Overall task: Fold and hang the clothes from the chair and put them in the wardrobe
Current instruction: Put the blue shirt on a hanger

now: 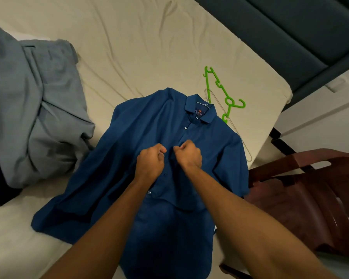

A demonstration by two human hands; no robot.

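Bed [141,47]: lying across most of the view under a creased cream sheet, and carrying every garment and hanger listed here.
Grey cloth [34,109]: sitting in a rumpled heap on the left side of the bed, just beside the shirt's left sleeve; what kind of garment it is cannot be told.
Blue shirt [129,137]: lying front up in the middle of the bed, collar pointing away from the person, short sleeves spreading to both sides, lower hem reaching toward the near edge.
Chair [302,198]: standing at the right beside the bed, dark brown plastic, its seat showing nothing on it that can be made out.
Left hand [150,162]: resting on the shirt's front placket, its grip closing in a tight pinch on the fabric edge, fingers curling in.
Right hand [189,154]: sitting just beside the left one, its grip likewise pinching the opposite placket edge.
Green hanger [224,93]: lying flat on the sheet just past the collar.
Wire hanger [230,121]: showing beside the green one, its hook poking out of the collar and its thin wire running under the shirt's right shoulder.
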